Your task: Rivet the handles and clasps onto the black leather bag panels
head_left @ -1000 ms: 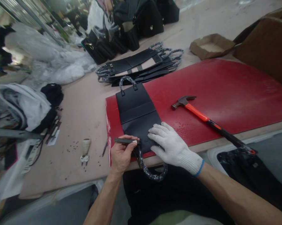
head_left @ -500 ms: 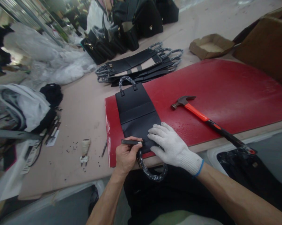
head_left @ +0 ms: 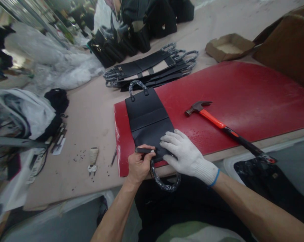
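Note:
My bare left hand [head_left: 139, 165] is closed around a short, dark bar-shaped tool [head_left: 142, 150], pinched between thumb and fingers over the near end of a black bag panel [head_left: 148, 117]. Whether the tool's tip touches the panel I cannot tell. In a white knit glove, my right hand [head_left: 180, 151] lies flat with fingers stretched out on the panel's near right edge. A plastic-wrapped handle [head_left: 164, 186] hangs from the panel's near end over the table edge; another wrapped handle [head_left: 138, 84] stands at the far end. The panel lies on a red board [head_left: 232, 90].
A claw hammer [head_left: 214, 120] with an orange and black handle rests on the board at right. Behind are stacked bag panels [head_left: 152, 69] and black bags [head_left: 159, 20]. At left lies a thread-wrapped pronged tool [head_left: 93, 159]. Cardboard boxes [head_left: 229, 47] stand far right.
My left hand with the dark tool has shifted slightly right along the panel, towards the gloved hand. My right hand stays flat on the panel. The whole view has shifted a little.

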Demonstrator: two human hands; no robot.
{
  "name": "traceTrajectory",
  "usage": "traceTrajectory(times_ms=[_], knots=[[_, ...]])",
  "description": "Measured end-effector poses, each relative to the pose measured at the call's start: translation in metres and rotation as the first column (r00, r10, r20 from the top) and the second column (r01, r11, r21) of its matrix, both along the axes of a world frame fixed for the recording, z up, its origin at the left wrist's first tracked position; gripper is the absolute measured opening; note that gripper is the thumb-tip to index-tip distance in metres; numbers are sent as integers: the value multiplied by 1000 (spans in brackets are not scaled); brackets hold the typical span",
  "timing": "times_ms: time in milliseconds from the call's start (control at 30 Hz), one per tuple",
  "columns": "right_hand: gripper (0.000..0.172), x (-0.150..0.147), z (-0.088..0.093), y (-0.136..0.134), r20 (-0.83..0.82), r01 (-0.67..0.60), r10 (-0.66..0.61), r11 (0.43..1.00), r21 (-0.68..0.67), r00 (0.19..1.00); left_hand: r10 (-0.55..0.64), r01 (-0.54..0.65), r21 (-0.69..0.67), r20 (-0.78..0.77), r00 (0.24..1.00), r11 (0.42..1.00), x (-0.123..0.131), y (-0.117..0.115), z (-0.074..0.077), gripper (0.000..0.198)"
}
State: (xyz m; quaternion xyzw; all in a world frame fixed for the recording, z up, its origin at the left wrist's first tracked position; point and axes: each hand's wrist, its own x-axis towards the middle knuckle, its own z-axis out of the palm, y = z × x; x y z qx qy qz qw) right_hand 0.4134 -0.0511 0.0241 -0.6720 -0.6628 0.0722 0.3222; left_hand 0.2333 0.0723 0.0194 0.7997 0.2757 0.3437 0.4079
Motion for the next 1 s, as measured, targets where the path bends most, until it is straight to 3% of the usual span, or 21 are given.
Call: traceTrajectory(times_ms=[133,200,267,367,467,600,700,800,900,933,967,1000], knots=[[32,3,3,-6,-199,11,9,995,100,980,1,-1,22,-16,1000,1000,0,1,-1,7],[28,8,10,-16,-320,112,-63,985,135,945,3,-3,8,-13,1000,1000,0,1,-2,7],[25,19,18,-31,-333,258,-201,956,137,921,1,-1,-5,-7,1000,1000,-1,2,-3,7],[28,44,29,-58,-145,469,-451,874,128,881,3,-3,-11,0,1000,1000,-1,1,-4,6],[37,75,32,-86,142,638,-631,770,-2,763,5,-5,9,-7,1000,1000,0,0,-3,6],[39,98,29,-106,453,725,-587,649,-231,671,-14,15,52,-15,1000,999,1,-1,-3,8],[32,99,35,-104,497,726,-539,589,-355,680,-24,26,82,-26,999,996,2,-1,-2,8],[24,96,45,-94,410,677,-541,535,-506,734,-26,29,105,-33,999,994,3,-2,-1,6],[18,93,48,-83,151,578,-634,549,-604,759,-29,31,120,-20,999,992,4,-2,-1,5],[18,91,46,-79,-25,521,-686,576,-630,727,-30,32,128,-16,999,991,5,-2,-2,5],[20,89,45,-75,-239,446,-726,612,-653,645,-31,32,139,-11,999,990,5,-3,-2,5],[22,87,43,-71,-448,362,-740,650,-668,501,-30,31,150,-8,1000,988,5,-3,-3,5]])
